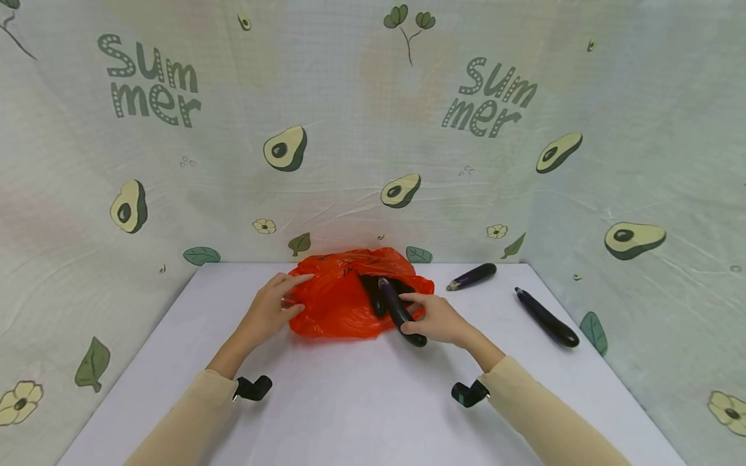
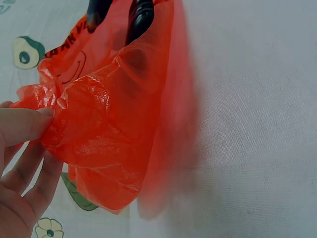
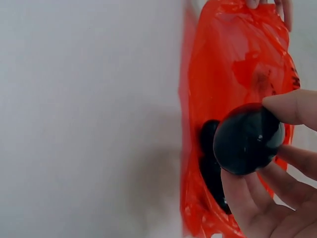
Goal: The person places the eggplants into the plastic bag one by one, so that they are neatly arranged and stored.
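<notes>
A red plastic bag (image 1: 332, 303) lies at the back middle of the table, its mouth toward the right. My left hand (image 1: 268, 312) holds the bag's left side; in the left wrist view the thumb and fingers pinch the crumpled plastic (image 2: 106, 119). At the mouth, my right hand (image 1: 438, 319) grips a dark purple eggplant (image 1: 397, 312) by its thick lower part, stem end pointing back toward the bag. The right wrist view shows the rounded end of this eggplant (image 3: 247, 144) between thumb and fingers. Another eggplant (image 1: 373, 294) lies inside the bag, partly hidden.
Two loose eggplants lie on the white table (image 1: 350, 414) to the right: one at the back (image 1: 473, 276), one near the right edge (image 1: 546, 318). A patterned cloth (image 1: 338, 84) with avocado prints rises behind and at the sides.
</notes>
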### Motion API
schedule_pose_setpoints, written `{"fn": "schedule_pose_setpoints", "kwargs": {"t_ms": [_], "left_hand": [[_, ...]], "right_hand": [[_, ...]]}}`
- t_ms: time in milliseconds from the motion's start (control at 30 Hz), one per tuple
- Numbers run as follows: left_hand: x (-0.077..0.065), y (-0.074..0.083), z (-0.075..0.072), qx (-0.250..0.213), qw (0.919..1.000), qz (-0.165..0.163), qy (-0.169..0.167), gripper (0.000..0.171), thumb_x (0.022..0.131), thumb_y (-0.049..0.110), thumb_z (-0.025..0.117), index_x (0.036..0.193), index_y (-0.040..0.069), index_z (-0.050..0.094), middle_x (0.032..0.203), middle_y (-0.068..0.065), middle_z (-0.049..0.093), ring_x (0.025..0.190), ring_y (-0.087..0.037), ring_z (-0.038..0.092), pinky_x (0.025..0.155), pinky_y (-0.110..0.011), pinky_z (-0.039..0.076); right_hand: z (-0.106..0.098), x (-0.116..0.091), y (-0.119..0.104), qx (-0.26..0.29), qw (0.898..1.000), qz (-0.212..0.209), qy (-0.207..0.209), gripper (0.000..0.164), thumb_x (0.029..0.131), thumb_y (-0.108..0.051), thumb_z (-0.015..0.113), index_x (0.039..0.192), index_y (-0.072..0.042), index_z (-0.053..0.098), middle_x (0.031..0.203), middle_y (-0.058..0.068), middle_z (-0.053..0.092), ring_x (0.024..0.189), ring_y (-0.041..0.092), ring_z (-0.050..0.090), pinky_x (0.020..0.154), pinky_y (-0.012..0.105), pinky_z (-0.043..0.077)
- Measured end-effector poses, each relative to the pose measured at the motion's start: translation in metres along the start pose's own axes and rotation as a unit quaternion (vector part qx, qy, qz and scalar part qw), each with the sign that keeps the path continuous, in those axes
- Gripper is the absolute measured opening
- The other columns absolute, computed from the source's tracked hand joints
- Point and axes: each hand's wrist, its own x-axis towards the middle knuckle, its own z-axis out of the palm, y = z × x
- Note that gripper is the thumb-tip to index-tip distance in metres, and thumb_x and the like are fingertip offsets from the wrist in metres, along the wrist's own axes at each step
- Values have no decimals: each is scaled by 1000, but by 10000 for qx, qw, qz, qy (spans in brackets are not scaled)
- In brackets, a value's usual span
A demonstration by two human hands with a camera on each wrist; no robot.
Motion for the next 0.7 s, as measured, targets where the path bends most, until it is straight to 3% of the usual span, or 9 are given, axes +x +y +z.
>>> {"fn": "schedule_pose_setpoints", "kwargs": {"t_ms": [300,700], "left_hand": [[0,0,-1,6,10000,-2,1,70,90,-5,80,152,22,60,125,-8,59,115,-27,63,91,-43,65],[-1,0,-1,16,10000,18,16,70,90,-5,81,152,22,60,125,-8,60,114,-28,64,91,-44,65]], "right_hand": [[19,18,-5,476,9980,291,305,64,90,-18,84,149,-12,61,123,11,71,113,28,63,84,40,65],[40,35,-8,496,9967,252,585,54,89,-16,85,141,-13,69,115,9,71,112,30,62,85,40,63]]}}
